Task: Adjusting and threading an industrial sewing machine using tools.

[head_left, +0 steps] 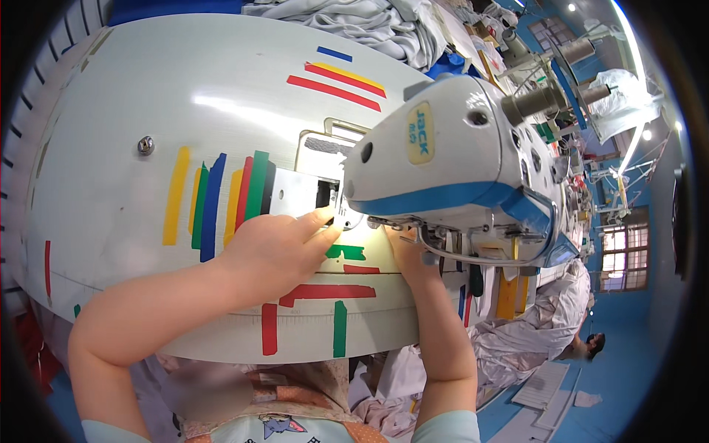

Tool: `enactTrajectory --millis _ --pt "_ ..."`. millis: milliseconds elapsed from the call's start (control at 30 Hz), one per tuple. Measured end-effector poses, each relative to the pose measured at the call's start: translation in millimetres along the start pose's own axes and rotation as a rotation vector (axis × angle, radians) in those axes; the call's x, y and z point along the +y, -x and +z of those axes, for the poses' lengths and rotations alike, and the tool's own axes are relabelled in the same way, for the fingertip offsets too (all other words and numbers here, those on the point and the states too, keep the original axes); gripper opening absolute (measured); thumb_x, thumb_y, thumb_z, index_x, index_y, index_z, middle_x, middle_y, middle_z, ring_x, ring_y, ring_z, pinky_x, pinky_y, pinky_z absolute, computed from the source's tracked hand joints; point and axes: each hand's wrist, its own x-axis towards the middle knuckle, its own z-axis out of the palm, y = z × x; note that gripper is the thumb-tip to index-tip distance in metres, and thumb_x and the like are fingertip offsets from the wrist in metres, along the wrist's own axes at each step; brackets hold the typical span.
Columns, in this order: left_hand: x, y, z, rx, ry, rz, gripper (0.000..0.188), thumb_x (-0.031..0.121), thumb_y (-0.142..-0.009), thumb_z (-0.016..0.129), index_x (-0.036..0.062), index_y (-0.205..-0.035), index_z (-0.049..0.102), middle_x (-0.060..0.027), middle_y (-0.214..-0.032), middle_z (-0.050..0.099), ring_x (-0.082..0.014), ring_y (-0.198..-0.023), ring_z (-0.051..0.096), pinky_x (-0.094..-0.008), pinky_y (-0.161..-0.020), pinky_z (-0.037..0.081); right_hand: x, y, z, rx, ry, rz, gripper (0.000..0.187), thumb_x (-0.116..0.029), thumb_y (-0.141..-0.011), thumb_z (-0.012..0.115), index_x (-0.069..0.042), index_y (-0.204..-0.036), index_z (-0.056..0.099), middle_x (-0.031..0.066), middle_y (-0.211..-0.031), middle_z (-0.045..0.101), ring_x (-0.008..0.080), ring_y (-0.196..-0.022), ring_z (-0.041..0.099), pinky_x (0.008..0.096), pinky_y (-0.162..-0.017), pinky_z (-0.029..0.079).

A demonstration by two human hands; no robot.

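A white and blue sewing machine head (443, 159) stands over the pale worktable. My left hand (277, 247) rests on the table in front of the machine bed. Two of its fingers stretch toward the needle plate (343, 214), their tips slightly apart, and I see nothing between them. Beside these fingertips is a dark opening (323, 193) in the bed, next to a metal slide plate (292, 193). My right hand (405, 247) reaches in under the machine head near the needle area. Its fingers are mostly hidden, so whether they hold something does not show.
Strips of coloured tape (212, 207) mark the worktable (111, 111). Grey cloth (362, 26) lies heaped at the far edge. Thread cones (539, 103) stand behind the machine. White fabric (517, 354) hangs at the right, with another person (591, 344) beyond it.
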Motion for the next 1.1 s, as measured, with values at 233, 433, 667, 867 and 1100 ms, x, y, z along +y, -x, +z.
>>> enactTrajectory --millis 233,433,667,867,1100 --pt "4 -3 5 0.033 -0.029 0.014 0.03 0.015 -0.079 0.059 0.0067 -0.108 0.059 -0.0087 -0.107 0.055 -0.0245 -0.071 0.06 -0.0376 -0.059 0.049 3 1 12 -0.006 -0.172 -0.044 0.029 -0.027 -0.089 0.05 -0.009 -0.112 0.056 0.0066 -0.111 0.057 0.0239 -0.104 0.054 0.0415 -0.089 0.043" --pt "6 0 4 0.067 -0.081 0.004 0.036 0.015 -0.075 0.068 0.0116 -0.11 0.059 -0.0014 -0.108 0.056 -0.0193 -0.076 0.062 -0.0325 -0.062 0.05 -2 -13 22 0.011 -0.464 0.065 0.034 -0.029 -0.079 0.064 -0.009 -0.105 0.057 0.0079 -0.101 0.059 0.0238 -0.096 0.057 0.0398 -0.081 0.046" --pt "2 0 3 0.036 -0.082 0.011 0.035 0.015 -0.076 0.066 0.0113 -0.111 0.059 -0.0012 -0.108 0.056 -0.0203 -0.079 0.061 -0.0328 -0.065 0.05 -39 -21 -15 -0.061 -0.269 -0.022 0.054 -0.047 -0.069 0.076 -0.008 -0.102 0.058 0.0104 -0.094 0.061 0.0235 -0.087 0.058 0.0382 -0.076 0.048" --pt "4 0 1 -0.029 -0.056 -0.011 0.035 0.015 -0.077 0.065 0.0105 -0.112 0.058 -0.0021 -0.111 0.054 -0.0207 -0.081 0.061 -0.033 -0.066 0.051 -44 -21 -23 -0.326 -0.374 0.182 0.061 -0.054 -0.071 0.072 -0.005 -0.105 0.058 0.0119 -0.091 0.062 0.0259 -0.081 0.061 0.0363 -0.076 0.048" --pt "3 -1 2 0.052 -0.072 0.036 0.027 0.017 -0.079 0.062 0.0055 -0.104 0.061 -0.005 -0.105 0.055 -0.021 -0.074 0.061 -0.033 -0.061 0.05 -41 -16 -12 -0.279 -0.428 0.163 0.052 -0.05 -0.077 0.068 -0.011 -0.11 0.061 0.0101 -0.097 0.061 0.0247 -0.088 0.06 0.0342 -0.077 0.048"
